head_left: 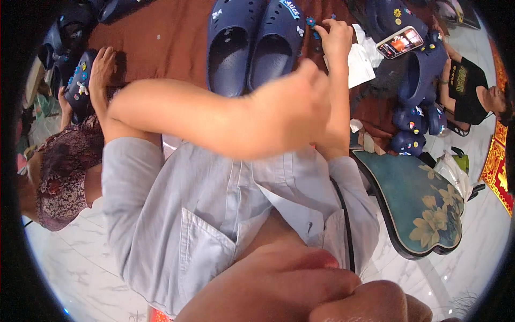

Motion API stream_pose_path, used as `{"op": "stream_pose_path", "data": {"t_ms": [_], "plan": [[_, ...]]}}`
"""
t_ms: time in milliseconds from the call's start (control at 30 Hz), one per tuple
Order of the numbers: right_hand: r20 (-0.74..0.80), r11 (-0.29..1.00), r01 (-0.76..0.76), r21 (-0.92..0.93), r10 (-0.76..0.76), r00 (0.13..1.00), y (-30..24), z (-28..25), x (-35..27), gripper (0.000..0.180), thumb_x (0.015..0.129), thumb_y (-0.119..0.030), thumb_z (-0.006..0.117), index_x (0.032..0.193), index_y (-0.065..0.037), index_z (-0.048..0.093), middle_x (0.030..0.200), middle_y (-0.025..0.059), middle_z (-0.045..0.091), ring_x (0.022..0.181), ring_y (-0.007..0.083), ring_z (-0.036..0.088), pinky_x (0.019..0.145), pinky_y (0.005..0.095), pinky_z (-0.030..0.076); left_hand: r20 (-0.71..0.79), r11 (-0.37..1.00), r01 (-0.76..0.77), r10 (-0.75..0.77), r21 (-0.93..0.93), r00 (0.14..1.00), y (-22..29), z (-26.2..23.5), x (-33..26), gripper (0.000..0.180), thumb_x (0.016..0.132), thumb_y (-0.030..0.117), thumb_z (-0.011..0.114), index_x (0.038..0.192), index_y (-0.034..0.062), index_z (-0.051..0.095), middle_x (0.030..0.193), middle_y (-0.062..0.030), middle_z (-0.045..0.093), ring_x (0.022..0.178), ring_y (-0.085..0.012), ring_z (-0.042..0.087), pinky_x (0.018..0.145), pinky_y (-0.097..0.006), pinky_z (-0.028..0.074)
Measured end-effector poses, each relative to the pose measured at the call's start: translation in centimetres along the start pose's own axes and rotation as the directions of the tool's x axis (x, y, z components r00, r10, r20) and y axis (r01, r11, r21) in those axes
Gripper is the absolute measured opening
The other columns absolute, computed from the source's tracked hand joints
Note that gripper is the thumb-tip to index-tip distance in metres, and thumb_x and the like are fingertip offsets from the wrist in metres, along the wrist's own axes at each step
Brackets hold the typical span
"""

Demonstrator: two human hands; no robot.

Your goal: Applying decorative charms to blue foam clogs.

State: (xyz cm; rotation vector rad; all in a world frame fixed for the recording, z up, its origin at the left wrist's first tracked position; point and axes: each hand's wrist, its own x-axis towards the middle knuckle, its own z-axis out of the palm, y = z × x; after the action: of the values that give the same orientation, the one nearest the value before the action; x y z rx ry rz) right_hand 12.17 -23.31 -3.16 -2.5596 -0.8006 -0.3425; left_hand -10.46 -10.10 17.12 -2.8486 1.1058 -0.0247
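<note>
A pair of navy clogs lies side by side on a brown tabletop. My right hand reaches up to the right clog's heel strap, fingertips pinched on a small blue charm. My left forearm crosses my chest. My left hand hovers blurred below the clogs with its fingers curled, and whatever lies inside is hidden. I wear a light grey shirt.
More navy clogs with charms pile at the right, with a phone on top and white paper beside them. Another person's hand rests on a charm-covered clog at the left. A person in black sits at the right. A teal flowered seat stands on the marble floor.
</note>
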Motion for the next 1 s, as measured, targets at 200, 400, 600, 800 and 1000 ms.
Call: {"op": "stream_pose_path", "data": {"t_ms": [200,400,600,800,1000], "plan": [[-0.024,0.999,0.006,0.049,-0.005,1.000,0.4,0.9,0.1,0.015,0.079,-0.016,0.080,0.086,-0.005,0.073,0.095,0.0162,0.071,0.096,0.0384,0.060,0.085,0.0477,0.048,-0.300,0.886,0.383,-0.451,-0.261,0.840,-6.4,8.4,-2.7,0.054,0.077,0.023,0.078,0.128,0.0111,0.065,0.115,-0.0103,0.064,0.118,-0.0285,0.059,0.099,-0.041,0.045],[-0.116,0.879,-0.188,0.439,0.262,0.958,-1.3,0.2,-0.6,0.014,0.079,-0.011,0.082,0.089,-0.005,0.074,0.082,0.0090,0.072,0.079,0.0249,0.065,0.075,0.0374,0.051,-0.489,0.801,0.539,-0.590,-0.259,0.642,-7.6,14.9,-3.6,0.038,0.079,0.026,0.079,0.114,0.0123,0.072,0.118,-0.0041,0.065,0.117,-0.0251,0.060,0.097,-0.043,0.045],[-0.076,0.683,-0.026,0.730,0.119,0.990,-6.4,-0.3,-0.6,0.019,0.078,-0.009,0.083,0.095,-0.002,0.077,0.088,0.0061,0.073,0.077,0.0117,0.065,0.068,0.0251,0.049,-0.613,0.778,0.564,-0.595,-0.276,0.521,-6.7,17.7,-2.5,0.029,0.076,0.022,0.081,0.102,0.0122,0.074,0.112,-0.0005,0.068,0.110,-0.0206,0.062,0.095,-0.042,0.045],[-0.148,0.774,0.186,0.606,-0.121,0.982,-9.3,0.1,1.1,0.014,0.079,-0.006,0.081,0.091,-0.001,0.076,0.090,0.0093,0.073,0.080,0.0214,0.070,0.069,0.0308,0.053,-0.649,0.772,0.560,-0.596,-0.301,0.472,-6.6,18.0,-2.2,0.027,0.074,0.020,0.081,0.099,0.0120,0.074,0.107,0.0010,0.068,0.106,-0.0196,0.064,0.092,-0.040,0.046],[-0.109,0.810,0.234,0.537,-0.209,0.972,-9.2,0.4,1.2,0.014,0.079,-0.005,0.080,0.092,-0.001,0.076,0.091,0.0114,0.071,0.081,0.0251,0.070,0.072,0.0325,0.054,-0.663,0.773,0.550,-0.596,-0.318,0.454,-6.5,18.1,-2.1,0.023,0.073,0.018,0.080,0.095,0.0116,0.075,0.105,0.0001,0.069,0.106,-0.0192,0.064,0.091,-0.039,0.047]]}}
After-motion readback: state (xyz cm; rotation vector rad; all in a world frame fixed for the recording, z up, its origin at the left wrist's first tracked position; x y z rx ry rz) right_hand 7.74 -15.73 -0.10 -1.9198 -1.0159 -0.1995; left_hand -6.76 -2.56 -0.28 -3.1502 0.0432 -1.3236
